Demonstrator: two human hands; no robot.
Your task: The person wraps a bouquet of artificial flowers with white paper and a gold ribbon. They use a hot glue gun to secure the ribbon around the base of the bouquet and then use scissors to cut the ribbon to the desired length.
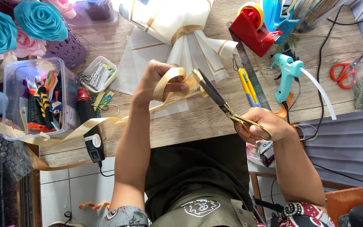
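My left hand (pixel 158 80) pinches a loop of gold ribbon (pixel 171 82) above the wooden table (pixel 198 120). The ribbon's long tail (pixel 68 132) trails left across the table edge. My right hand (pixel 259 125) grips gold-handled scissors (pixel 221 103), whose blades are parted around the ribbon just right of the loop. Behind the hands lies a cream and gold wrapped bouquet (pixel 177 25).
A clear plastic tool box (pixel 34 98) and a black heat tool (pixel 88 126) sit at left, paper roses (pixel 19 23) above them. A red tape dispenser (pixel 253 27), steel ruler (pixel 251 71), yellow utility knife (pixel 247 86), teal glue gun (pixel 286 73) and red scissors (pixel 344 72) lie at right.
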